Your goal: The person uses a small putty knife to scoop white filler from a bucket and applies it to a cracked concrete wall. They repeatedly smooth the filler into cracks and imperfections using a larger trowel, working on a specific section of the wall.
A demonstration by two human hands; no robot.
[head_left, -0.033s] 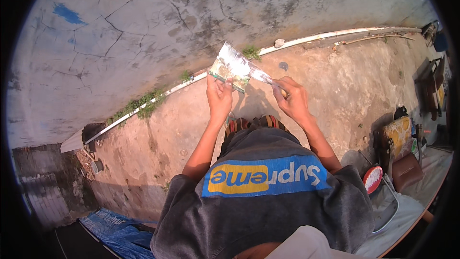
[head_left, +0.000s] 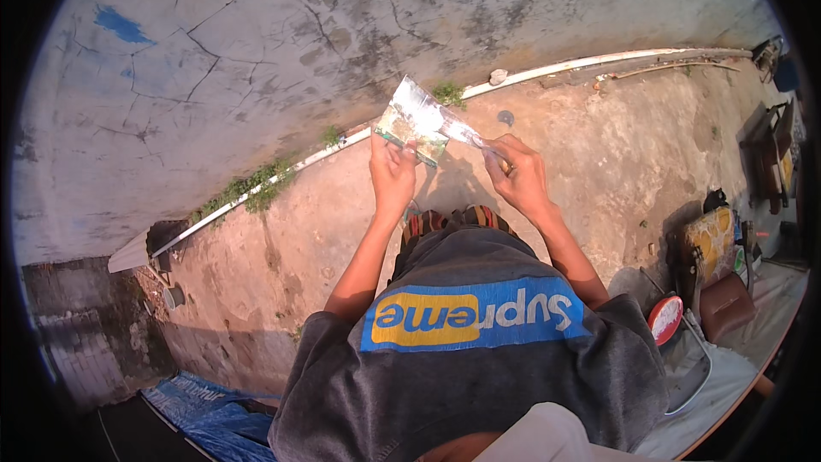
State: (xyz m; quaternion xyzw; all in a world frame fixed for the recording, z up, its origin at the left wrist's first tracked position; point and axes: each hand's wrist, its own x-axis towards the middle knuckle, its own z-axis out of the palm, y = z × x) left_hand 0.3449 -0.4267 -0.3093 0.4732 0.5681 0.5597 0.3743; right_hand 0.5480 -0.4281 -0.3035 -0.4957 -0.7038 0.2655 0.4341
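My left hand [head_left: 392, 173] is closed on the lower edge of a flat packet [head_left: 409, 124], silvery and glaring in the sun, with a green printed strip along its lower side. My right hand [head_left: 520, 173] pinches the narrow end of a shiny, blade-like piece [head_left: 462, 131]. This piece widens toward the packet and meets or overlaps its right side; the glare hides whether the two are joined. Both hands are held out in front of my body, above the ground.
A cracked grey wall [head_left: 342, 26] stands ahead, with a white pipe [head_left: 342, 145] and green weeds [head_left: 256, 186] along its foot. To the right are a red-rimmed round item [head_left: 665, 320], a brown cushion [head_left: 727, 306] and a yellow patterned seat [head_left: 711, 235]. A blue tarp [head_left: 201, 411] lies at lower left.
The packet and the blade-like piece have shifted very slightly. Both hands keep their hold.
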